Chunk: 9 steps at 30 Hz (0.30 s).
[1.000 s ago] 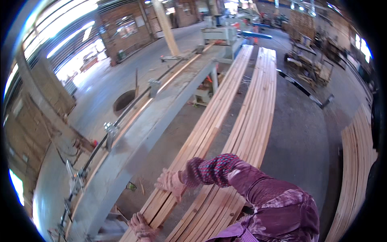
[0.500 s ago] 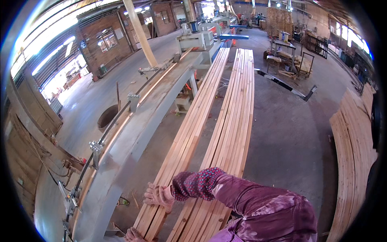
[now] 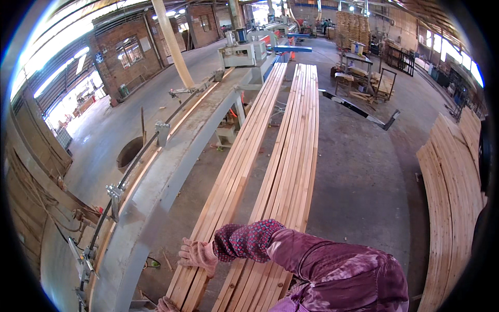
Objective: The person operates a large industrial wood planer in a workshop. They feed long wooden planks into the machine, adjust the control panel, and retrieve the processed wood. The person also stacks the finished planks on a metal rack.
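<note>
My right hand (image 3: 198,256), in a pale pink knitted glove, lies across the top of the left bundle of wooden strips (image 3: 235,179). Its fingers are apart and reach toward the bundle's left edge. At the lower rim, my left hand (image 3: 167,304), gloved as well, touches the same bundle's left side; most of it is cut off, so its fingers are hidden. Beneath my right forearm runs a second bundle of wooden strips (image 3: 289,179), parallel to the first, with a narrow gap between them.
To the left stands a long grey machine bed (image 3: 152,200) with a rail and clamps. Behind it is a round dark bin (image 3: 130,154). Stacked boards (image 3: 451,200) stand at the right. A dark metal bar (image 3: 358,110) lies beyond the strips, near a workbench (image 3: 358,61).
The view has turned slightly right, so the scene sits a little farther left. Both hands keep nearly the same place on the left bundle.
</note>
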Tool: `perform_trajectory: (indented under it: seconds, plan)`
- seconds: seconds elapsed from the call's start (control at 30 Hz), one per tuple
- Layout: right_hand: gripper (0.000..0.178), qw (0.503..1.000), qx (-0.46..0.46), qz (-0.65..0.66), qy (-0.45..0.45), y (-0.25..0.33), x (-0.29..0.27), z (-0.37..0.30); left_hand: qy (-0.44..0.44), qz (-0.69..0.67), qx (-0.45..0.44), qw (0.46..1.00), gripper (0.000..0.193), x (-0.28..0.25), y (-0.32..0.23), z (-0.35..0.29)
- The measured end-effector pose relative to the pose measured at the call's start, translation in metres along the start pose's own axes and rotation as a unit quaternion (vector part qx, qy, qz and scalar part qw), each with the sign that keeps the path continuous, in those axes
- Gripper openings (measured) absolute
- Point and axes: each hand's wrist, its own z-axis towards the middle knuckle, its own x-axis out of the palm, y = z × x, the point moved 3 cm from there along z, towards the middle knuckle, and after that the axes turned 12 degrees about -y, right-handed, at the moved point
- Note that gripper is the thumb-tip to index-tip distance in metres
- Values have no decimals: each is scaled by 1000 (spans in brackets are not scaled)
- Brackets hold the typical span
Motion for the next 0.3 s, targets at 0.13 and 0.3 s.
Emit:
perform_trajectory:
  seconds: [0.13,0.3]
  plan:
    - [116,1000,8,-11,28,1,-1,0,5,1,0,1000,126,2,0,1]
    - [117,998,8,-30,49,4,-8,2,21,4,-2,1000,126,11,7,3]
